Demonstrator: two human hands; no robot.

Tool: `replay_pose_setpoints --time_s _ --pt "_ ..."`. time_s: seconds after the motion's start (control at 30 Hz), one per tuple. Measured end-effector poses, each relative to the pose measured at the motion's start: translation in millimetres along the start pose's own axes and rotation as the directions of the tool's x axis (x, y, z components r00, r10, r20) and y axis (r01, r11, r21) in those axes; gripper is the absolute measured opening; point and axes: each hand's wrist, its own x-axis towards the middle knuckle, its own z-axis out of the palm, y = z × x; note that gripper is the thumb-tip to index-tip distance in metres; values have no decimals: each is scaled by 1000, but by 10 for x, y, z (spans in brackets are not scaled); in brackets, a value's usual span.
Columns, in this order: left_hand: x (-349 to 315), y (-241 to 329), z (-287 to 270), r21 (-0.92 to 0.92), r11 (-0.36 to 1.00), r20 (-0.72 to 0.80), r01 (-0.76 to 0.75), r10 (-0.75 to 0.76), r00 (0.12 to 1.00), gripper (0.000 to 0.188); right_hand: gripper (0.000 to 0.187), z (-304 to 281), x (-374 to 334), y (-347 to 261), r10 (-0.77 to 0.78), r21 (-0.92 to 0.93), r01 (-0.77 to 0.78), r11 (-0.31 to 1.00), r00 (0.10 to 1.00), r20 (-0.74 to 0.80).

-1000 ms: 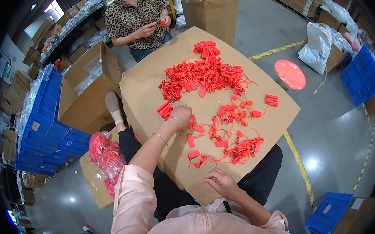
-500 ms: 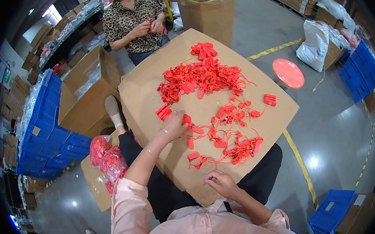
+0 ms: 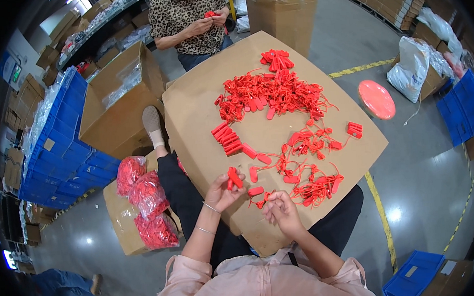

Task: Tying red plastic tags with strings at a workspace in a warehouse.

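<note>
My left hand (image 3: 222, 194) is closed around small red oblong plastic pieces (image 3: 234, 178), above the near left part of the cardboard table top (image 3: 191, 123). To its right, my right hand (image 3: 281, 212) has its fingers curled beside a looped red cord (image 3: 260, 202); what its fingertips hold, if anything, is hard to see. A neat row of red pieces (image 3: 226, 139) lies beyond my left hand. Corded red pieces are strewn in bunches (image 3: 317, 191) on the near right, and a big tangled heap (image 3: 272, 96) covers the far middle.
Across the table a person (image 3: 190, 27) holds a red piece in both hands. Open cardboard boxes (image 3: 283, 18) stand behind and at the left, near stacked blue crates (image 3: 55, 144). Clear bags of red pieces (image 3: 156, 230) lie low on the left. A red round stool (image 3: 376, 99) stands right.
My left hand has drawn back toward me from the row, with red pieces in its fingers. My right hand has moved up beside the corded pieces. The view has shifted slightly.
</note>
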Motion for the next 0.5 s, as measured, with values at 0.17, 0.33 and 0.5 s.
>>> replay_pose_setpoints --time_s 0.17,0.33,0.5 --pt "-89 -248 82 62 998 40 -3 1 999 29 14 218 301 30 -247 -161 237 958 968 -46" --pt "-145 -400 -5 123 991 -30 -51 55 998 25 25 218 380 135 -186 -302 170 938 982 -24" --pt "-218 -450 6 149 988 -17 -43 46 999 27 15 175 333 177 -299 -354 290 889 954 31"
